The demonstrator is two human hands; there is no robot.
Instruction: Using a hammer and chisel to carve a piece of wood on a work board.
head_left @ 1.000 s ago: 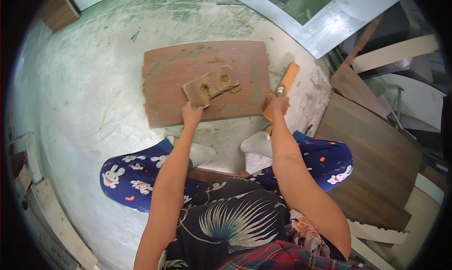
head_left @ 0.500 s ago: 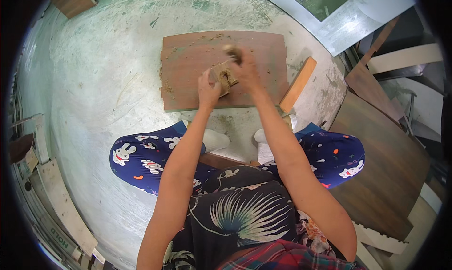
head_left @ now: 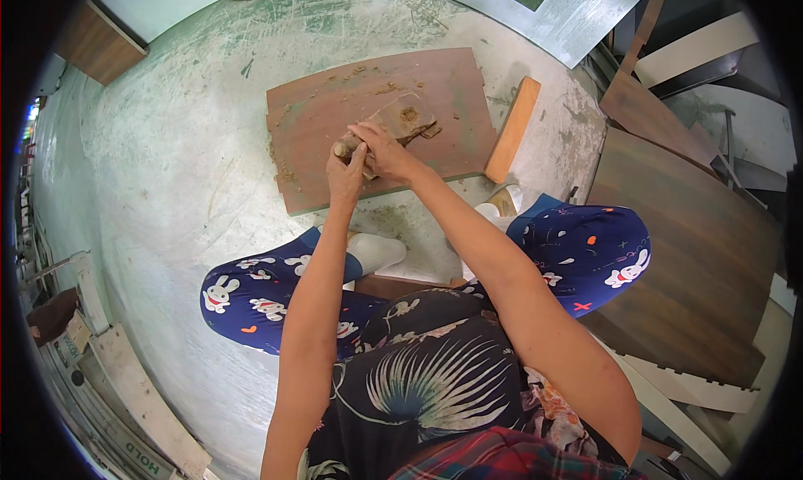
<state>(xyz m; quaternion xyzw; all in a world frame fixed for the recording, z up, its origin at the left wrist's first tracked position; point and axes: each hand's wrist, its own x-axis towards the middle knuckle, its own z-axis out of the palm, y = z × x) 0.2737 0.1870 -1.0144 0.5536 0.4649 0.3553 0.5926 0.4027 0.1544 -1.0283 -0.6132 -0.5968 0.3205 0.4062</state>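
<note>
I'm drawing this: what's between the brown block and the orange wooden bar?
In the head view: brown crumbs on the reddish-brown board, then a narrow strip of floor.

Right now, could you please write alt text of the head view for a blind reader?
A left hand and a right hand meet at the left end of a brown block on a crumb-strewn reddish board; an orange bar lies right of the board.

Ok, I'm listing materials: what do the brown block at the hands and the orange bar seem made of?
Brown block: wood or hardened clay, I can't tell; matt, earthy, with a rough dark patch. Orange bar: probably wood, smooth, perhaps varnished, given its even warm colour and straight edges.
</note>
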